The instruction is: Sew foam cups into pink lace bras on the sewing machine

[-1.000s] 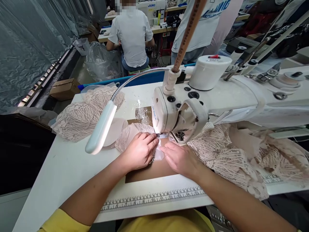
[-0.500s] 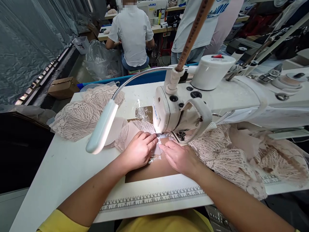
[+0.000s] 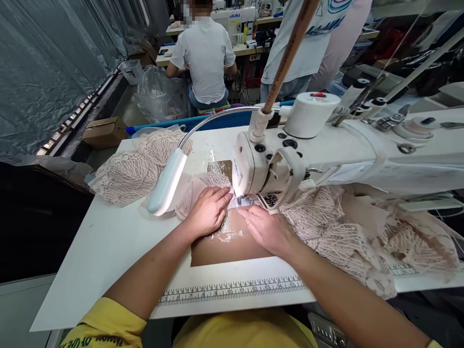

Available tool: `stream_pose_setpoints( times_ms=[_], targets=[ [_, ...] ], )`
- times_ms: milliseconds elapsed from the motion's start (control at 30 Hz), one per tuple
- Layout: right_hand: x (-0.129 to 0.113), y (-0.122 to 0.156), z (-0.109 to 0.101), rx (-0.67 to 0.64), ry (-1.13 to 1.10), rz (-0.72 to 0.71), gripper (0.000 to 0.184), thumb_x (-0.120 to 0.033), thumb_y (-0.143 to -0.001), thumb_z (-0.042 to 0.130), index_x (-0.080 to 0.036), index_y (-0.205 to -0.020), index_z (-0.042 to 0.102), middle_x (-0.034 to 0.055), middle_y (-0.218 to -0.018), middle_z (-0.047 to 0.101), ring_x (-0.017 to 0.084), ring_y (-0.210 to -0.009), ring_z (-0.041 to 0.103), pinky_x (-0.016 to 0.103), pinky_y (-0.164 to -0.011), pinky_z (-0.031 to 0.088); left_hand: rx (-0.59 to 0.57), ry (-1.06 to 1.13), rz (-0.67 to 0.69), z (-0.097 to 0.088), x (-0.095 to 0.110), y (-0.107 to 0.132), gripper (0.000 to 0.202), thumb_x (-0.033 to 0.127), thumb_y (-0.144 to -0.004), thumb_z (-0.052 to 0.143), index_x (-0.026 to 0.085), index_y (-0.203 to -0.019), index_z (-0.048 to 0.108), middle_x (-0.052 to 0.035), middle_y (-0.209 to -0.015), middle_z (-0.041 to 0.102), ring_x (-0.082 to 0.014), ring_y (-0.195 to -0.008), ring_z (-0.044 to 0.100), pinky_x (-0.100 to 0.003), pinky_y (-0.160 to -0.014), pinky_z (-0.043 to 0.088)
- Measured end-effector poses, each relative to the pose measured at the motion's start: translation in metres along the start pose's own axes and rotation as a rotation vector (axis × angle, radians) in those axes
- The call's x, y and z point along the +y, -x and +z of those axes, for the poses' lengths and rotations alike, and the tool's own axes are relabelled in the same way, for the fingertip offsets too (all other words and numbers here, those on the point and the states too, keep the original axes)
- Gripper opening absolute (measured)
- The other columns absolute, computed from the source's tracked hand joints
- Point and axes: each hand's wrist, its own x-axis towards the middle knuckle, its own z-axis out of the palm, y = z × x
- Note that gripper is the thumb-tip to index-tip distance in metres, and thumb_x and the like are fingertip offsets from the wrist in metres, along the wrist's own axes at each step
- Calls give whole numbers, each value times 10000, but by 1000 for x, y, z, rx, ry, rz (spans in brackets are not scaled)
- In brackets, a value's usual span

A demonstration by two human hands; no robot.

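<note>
My left hand [image 3: 209, 211] lies flat on pale pink lace fabric [image 3: 187, 197], fingers stretched toward the needle area of a white sewing machine [image 3: 250, 162]. My right hand [image 3: 267, 228] rests just right of the presser foot [image 3: 245, 200]. Its index finger reaches out to the front edge of the fabric, while the other fingers bend loosely and the thumb is mostly hidden. Beneath both hands is a brown, shiny patch [image 3: 232, 249] on the white table. The fabric under the machine head is partly covered by my fingers.
A lace bundle [image 3: 126, 176] lies at the left, and a larger lace heap [image 3: 337, 237] at the right. A lamp [image 3: 168, 181] on a bendy neck hangs above the left side. A printed ruler [image 3: 232, 291] runs along the front edge. A seated person [image 3: 205, 60] works beyond.
The fabric edge has moved away from me, toward the machine, baring more of the brown patch. My hands have shifted slightly forward with it. The whole view has also shifted a little.
</note>
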Motion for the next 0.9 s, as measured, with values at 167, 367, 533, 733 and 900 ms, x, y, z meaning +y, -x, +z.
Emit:
stream_pose_setpoints(
  times_ms=[167,367,533,733,900],
  targets=[
    [3,3,-20,-16,-140,3,360,-182,-913,412,-221,-1184,645,53,-944,722,173,-790,651,273,-690,473,28,12,-40,-3,1,5,435,368,-919,449,119,-1253,575,-161,-1295,569,-302,-1139,502,-489,-984,404],
    [1,29,-81,-189,-119,-46,266,-226,-928,423,-237,-922,689,24,-786,706,173,-675,631,264,-587,436,68,109,-139,-5,-2,9,390,331,-873,521,141,-1198,622,-145,-1305,578,-303,-1161,519,-505,-1004,393],
    [9,69,-78,-285,88,2,157,-126,-826,525,-186,-867,664,61,-838,676,201,-743,646,284,-606,463,69,218,-237,-19,-2,18,260,187,-854,500,161,-1000,713,-101,-1135,683,-241,-1037,609,-412,-912,496],
    [24,95,-44,-189,183,-99,388,9,-766,440,-123,-1079,627,123,-1017,645,228,-883,625,329,-700,508,-211,558,66,-47,41,46,243,160,-870,510,209,-987,717,-59,-1101,695,-193,-1118,578,-334,-972,477],
    [25,90,-33,-68,250,-95,449,32,-750,425,-81,-1146,605,144,-1003,663,259,-893,620,360,-702,513,-252,478,128,-46,68,58,279,116,-820,540,214,-1036,689,-52,-1220,647,-227,-1219,506,-391,-1059,408]
  ],
)
